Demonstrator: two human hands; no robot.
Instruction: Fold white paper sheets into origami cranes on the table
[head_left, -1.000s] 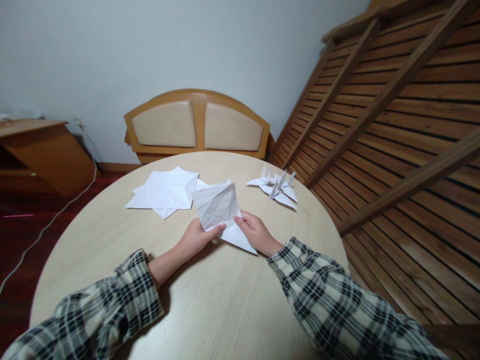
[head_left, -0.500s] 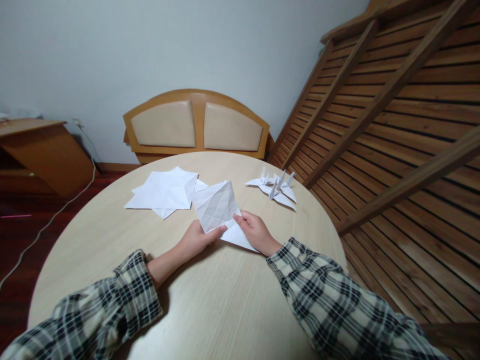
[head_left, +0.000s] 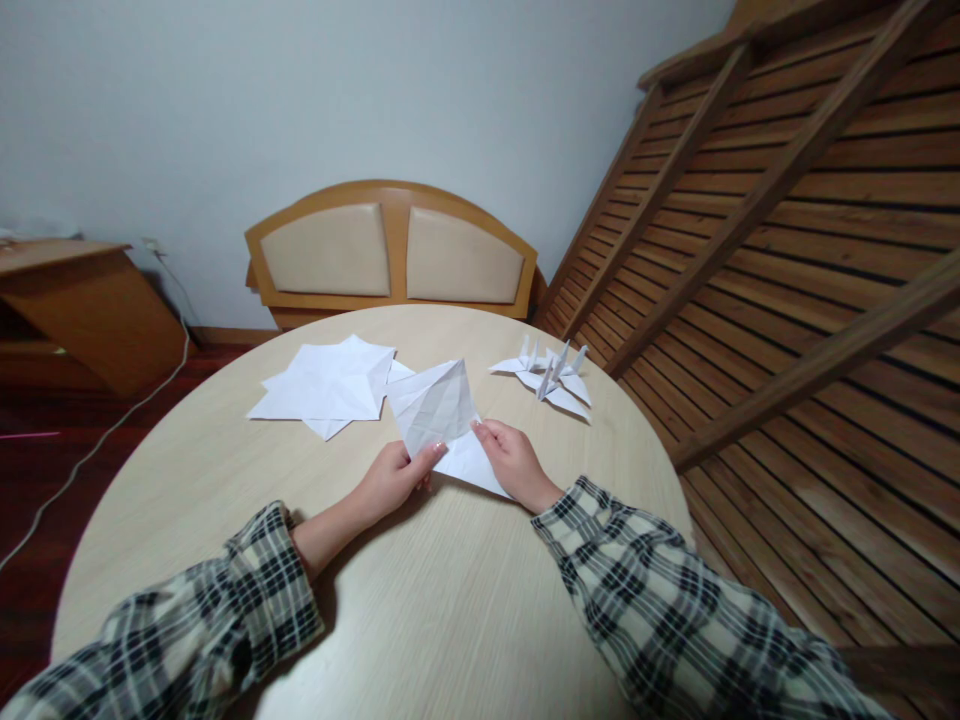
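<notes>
Between my hands is a white sheet of paper (head_left: 439,405), creased and partly folded, with one flap raised toward the far side. My left hand (head_left: 397,475) pinches its near left edge, thumb on top. On the right edge my right hand (head_left: 514,460) grips the same paper, its thumb beside the fold line. The fingers under the paper are hidden. Beyond my right hand stand several white paper cranes (head_left: 551,375), close together. A loose pile of white paper sheets (head_left: 330,380) lies to the far left of my hands.
Everything rests on a round pale wooden table (head_left: 420,620). Behind it is a headboard with cream panels (head_left: 326,250). A slatted wooden frame (head_left: 787,300) leans along the right side. On the left are a wooden desk (head_left: 75,310) and a white cable (head_left: 97,445) across the floor.
My left thumb has shifted slightly left and up on the paper, and the raised flap has tilted a little. Both hands keep their hold; the cranes and pile stay put.
</notes>
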